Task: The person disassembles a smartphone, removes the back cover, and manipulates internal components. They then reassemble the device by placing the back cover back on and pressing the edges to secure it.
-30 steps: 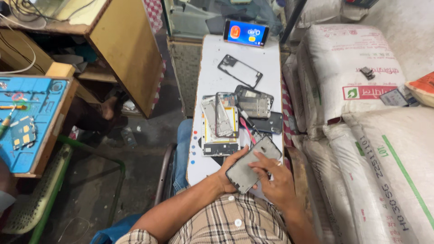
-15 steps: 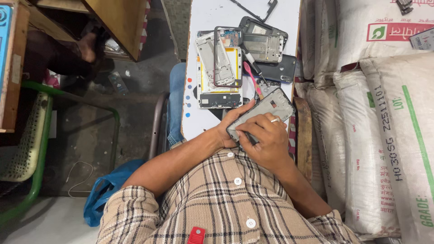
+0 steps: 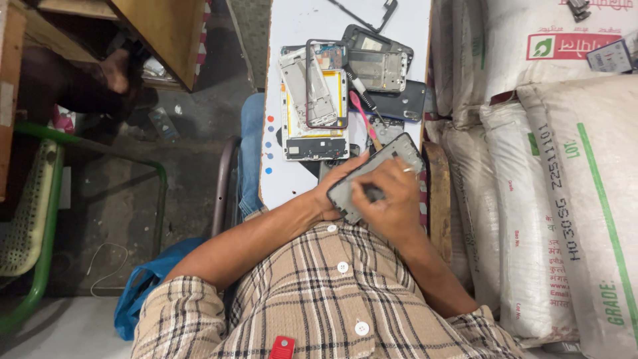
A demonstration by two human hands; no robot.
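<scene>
Now your left hand grips grey phone back panel from below; your right hand lies curled on it, above white table.

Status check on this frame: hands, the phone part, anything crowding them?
Left hand cradles grey phone back cover. Right hand presses on it. Pink-handled tool and stripped phone frames lie just beyond.

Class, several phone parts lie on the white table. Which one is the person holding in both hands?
The grey phone back cover, nearest the checked shirt. The left hand grips its edge and the right hand rests on top; the other parts lie untouched farther up the table.
</scene>
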